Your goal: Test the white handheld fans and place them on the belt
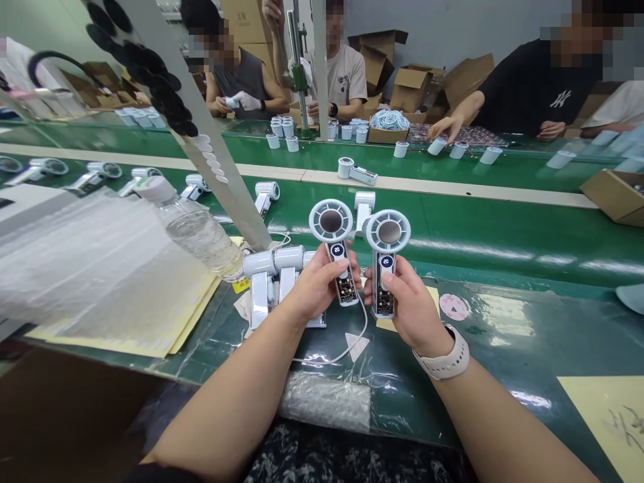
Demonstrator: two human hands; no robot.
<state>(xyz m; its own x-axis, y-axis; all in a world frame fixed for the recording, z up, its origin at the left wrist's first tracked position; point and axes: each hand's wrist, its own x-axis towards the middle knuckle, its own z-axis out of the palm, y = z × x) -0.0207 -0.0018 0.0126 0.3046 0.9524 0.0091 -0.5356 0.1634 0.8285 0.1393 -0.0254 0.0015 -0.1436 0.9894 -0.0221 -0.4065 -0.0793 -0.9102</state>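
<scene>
Two fans (332,225) are clenched, one each by the left hand (316,285) and right hand (410,305), above the bench (503,335). Two exposed boards (347,288) could be damaged if a fan slips, and one cable (347,342), left loose on the bench, could snag. One bottle (198,231) and at least two more fans (261,288) lie left of the hands.

Bright, glary light; warped edges.
</scene>
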